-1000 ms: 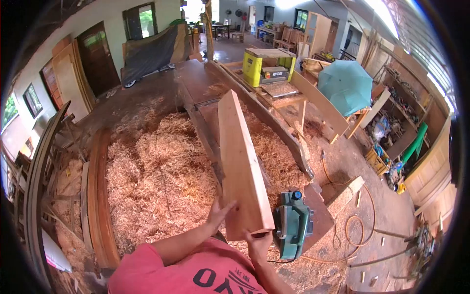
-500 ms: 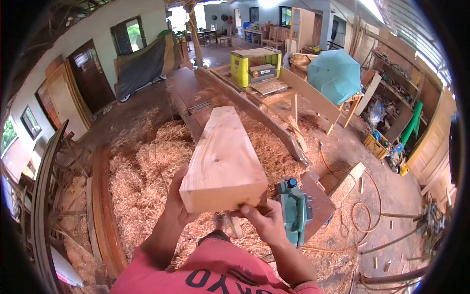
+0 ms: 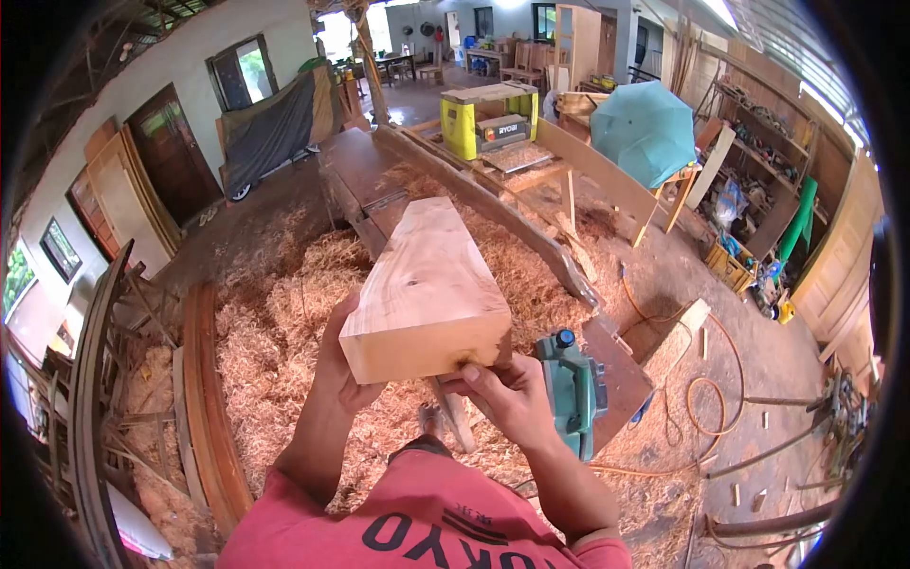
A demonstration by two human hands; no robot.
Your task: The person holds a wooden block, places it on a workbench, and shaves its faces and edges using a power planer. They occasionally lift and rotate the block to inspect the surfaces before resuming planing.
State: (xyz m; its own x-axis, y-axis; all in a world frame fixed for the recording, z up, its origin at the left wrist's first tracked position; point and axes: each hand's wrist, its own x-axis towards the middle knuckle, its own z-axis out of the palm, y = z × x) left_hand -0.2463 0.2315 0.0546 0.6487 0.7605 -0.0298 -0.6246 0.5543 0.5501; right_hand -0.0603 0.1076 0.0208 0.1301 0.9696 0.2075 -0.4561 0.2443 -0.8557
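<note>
A thick pale wood beam point(image 3: 427, 280) points away from me, its planed top and near end facing up at me. A small knot marks the top, and a dark spot shows low on the end face. My left hand point(image 3: 339, 356) is wrapped around the beam's left side, with its fingertips hidden. At the lower right corner of the near end, my right hand point(image 3: 502, 391) grips with thumb and fingers close to the dark spot. Just right of that hand stands a green power planer point(image 3: 569, 398).
Curly wood shavings point(image 3: 284, 322) cover the floor under the beam. Ahead is a yellow-green benchtop thickness planer point(image 3: 488, 123) on a wooden stand. An orange cord point(image 3: 725, 379) loops over the floor at right. Long boards point(image 3: 209, 408) lie at left; an open teal umbrella point(image 3: 643, 135) is farther back.
The beam's near end has risen slightly and moved a little left in view, showing more of its end face. Both hands keep their hold, and the camera view has shifted slightly.
</note>
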